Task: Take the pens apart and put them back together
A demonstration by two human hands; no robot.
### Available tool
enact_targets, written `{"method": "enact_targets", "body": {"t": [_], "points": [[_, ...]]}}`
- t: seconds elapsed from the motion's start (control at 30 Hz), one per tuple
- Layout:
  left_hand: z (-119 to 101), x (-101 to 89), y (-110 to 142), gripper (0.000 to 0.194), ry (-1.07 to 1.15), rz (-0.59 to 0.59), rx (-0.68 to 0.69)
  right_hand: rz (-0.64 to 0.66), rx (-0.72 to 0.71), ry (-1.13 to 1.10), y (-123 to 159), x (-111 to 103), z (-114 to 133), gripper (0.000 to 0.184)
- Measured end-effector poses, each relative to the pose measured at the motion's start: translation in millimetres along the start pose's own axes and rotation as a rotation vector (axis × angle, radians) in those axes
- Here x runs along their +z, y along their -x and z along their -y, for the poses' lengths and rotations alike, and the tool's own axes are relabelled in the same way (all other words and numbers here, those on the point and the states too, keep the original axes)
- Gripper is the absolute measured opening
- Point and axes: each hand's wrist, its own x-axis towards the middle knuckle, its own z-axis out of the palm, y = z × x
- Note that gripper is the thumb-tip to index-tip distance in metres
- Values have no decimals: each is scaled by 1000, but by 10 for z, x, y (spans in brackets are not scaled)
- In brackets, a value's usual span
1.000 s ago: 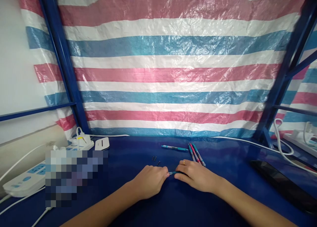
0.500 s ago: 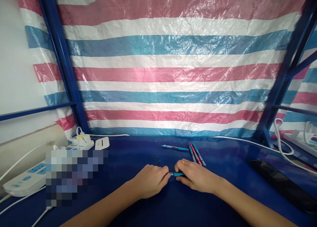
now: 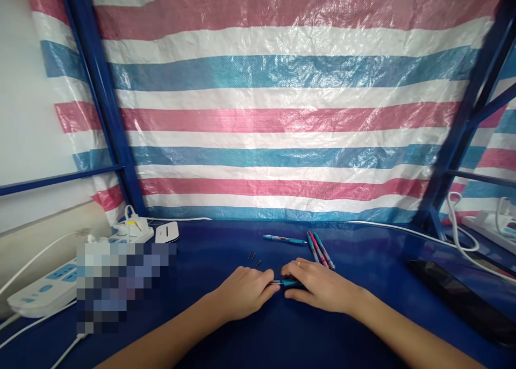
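My left hand and my right hand meet low over the blue table, both closed on one teal pen that lies between their fingertips. The left fingers pinch its left end; the right fingers wrap its barrel. A ring sits on a finger of my right hand. Just behind my right hand lie several pens in pink and teal, side by side. A single teal pen lies crosswise further back. Three small dark pen parts rest behind my left hand.
White power strips with cables sit at the left edge, beside a blurred patch. A small white device lies near them. A dark flat object lies at the right. A striped tarpaulin and blue frame posts close the back.
My hands have drawn slightly closer together on the teal pen, and my right fingers now cover more of its barrel. Nothing else on the table has moved.
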Motion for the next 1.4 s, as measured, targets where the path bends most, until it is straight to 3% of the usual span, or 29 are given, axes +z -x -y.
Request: {"method": "enact_targets", "body": {"t": [0.17,0.27,0.5,0.67,0.83,1.0,1.2,1.4], "points": [[6,-4,0,27,2,-3,6,15,29,26,7,0,-5,6],[7,-5,1,27,9,-15,7,2,32,-5,10,5,-8,22],[5,-19,1,25,6,-2,24,13,16,42,-8,6,-9,3],[17,-17,5,25,17,-3,37,-1,20,6,2,1,-12,17],[20,-24,3,24,25,14,32,13,-11,55,-16,4,2,20],[14,-38,3,22,37,23,29,22,5,89,-2,18,-29,3],[6,-37,5,23,-11,27,36,14,-15,57,-17,10,-23,26],[-8,-52,4,19,-16,42,47,29,4,86,-25,25,-15,16]]}}
